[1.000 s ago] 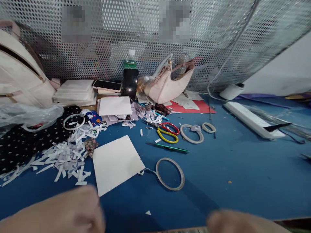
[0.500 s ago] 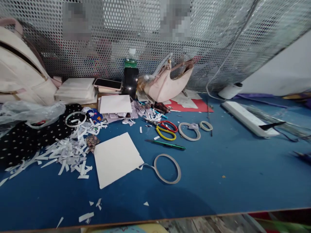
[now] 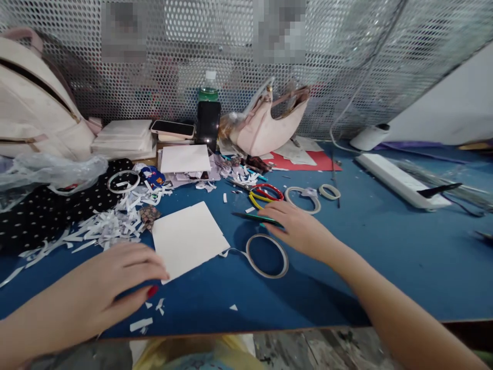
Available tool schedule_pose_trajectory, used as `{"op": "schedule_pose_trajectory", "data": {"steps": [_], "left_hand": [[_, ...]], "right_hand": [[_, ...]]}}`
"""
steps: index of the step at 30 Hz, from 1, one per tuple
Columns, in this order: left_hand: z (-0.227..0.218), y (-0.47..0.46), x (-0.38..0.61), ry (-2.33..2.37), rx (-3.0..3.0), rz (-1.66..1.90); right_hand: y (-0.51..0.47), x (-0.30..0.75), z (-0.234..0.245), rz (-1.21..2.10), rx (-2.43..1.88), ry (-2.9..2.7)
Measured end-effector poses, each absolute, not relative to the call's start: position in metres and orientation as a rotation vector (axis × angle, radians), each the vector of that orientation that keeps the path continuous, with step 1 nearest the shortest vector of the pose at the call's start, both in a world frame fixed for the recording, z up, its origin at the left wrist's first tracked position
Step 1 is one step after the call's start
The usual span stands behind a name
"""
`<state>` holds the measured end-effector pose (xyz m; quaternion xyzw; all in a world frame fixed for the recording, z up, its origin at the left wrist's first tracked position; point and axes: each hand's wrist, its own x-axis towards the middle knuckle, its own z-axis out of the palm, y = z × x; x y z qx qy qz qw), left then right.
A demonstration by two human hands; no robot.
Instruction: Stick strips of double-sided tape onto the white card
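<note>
A white square card (image 3: 190, 241) lies on the blue table, a strip of tape running from its right corner to a tape roll (image 3: 286, 257). My left hand (image 3: 127, 280) is at the card's lower left corner, fingertips at its edge, with thumb and fingers apart. Over the green pen (image 3: 252, 217), my right hand (image 3: 296, 226) has its fingers above and its thumb below, with a gap between them. The pen still lies on the table, its right end hidden by the hand. Scissors (image 3: 275, 192) with red and yellow handles lie just behind, partly covered by the fingers.
Paper scraps (image 3: 111, 226) and a dotted black cloth (image 3: 57, 210) spread at left. Two tape rolls, one a small roll (image 3: 329, 192), lie behind my right hand. A white power strip (image 3: 400, 180) is at right. A phone (image 3: 173, 128), bottle (image 3: 209, 90) and pink bag (image 3: 262, 126) line the back.
Both hands have come into view from below, the left to the card's corner and the right over the pen. Card, pen and tape roll look unmoved; the view has tilted slightly.
</note>
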<state>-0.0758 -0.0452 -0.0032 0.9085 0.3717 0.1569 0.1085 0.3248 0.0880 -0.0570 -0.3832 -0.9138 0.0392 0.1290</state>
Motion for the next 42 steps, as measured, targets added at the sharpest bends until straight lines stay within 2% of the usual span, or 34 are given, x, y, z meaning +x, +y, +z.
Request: {"op": "schedule_pose_trajectory", "data": {"steps": [4,9,15,17,22,25,29,35,42], "left_hand": [[-0.003,-0.008,-0.025,1.028,2.802,0.309],[-0.034,0.021,0.017,0.893,2.89,0.185],[-0.057,0.027,0.024,0.754,2.965,0.305],[-0.06,0.024,0.021,0.736,2.978,0.315],[-0.064,0.021,0.011,0.725,2.938,0.251],[-0.066,0.023,0.006,0.703,2.905,0.193],[-0.064,0.026,0.001,0.639,2.899,0.076],[-0.059,0.028,-0.002,0.587,2.862,-0.079],[-0.064,0.029,-0.003,0.585,2.864,-0.072]], "right_hand": [[0.092,0.314,-0.071,-0.028,-1.154,-2.768],[0.082,0.311,-0.079,-0.069,-1.182,-2.743],[0.087,0.312,-0.082,0.001,-1.196,-2.669],[0.087,0.313,-0.079,0.098,-1.132,-2.681],[0.078,0.316,-0.064,0.647,-0.792,-2.717],[0.072,0.315,-0.059,0.774,-0.723,-2.709],[0.067,0.308,-0.063,0.507,-0.784,-2.718],[0.058,0.293,-0.07,-0.056,-0.575,-2.747],[0.051,0.285,-0.073,-0.227,-0.479,-2.703]]}}
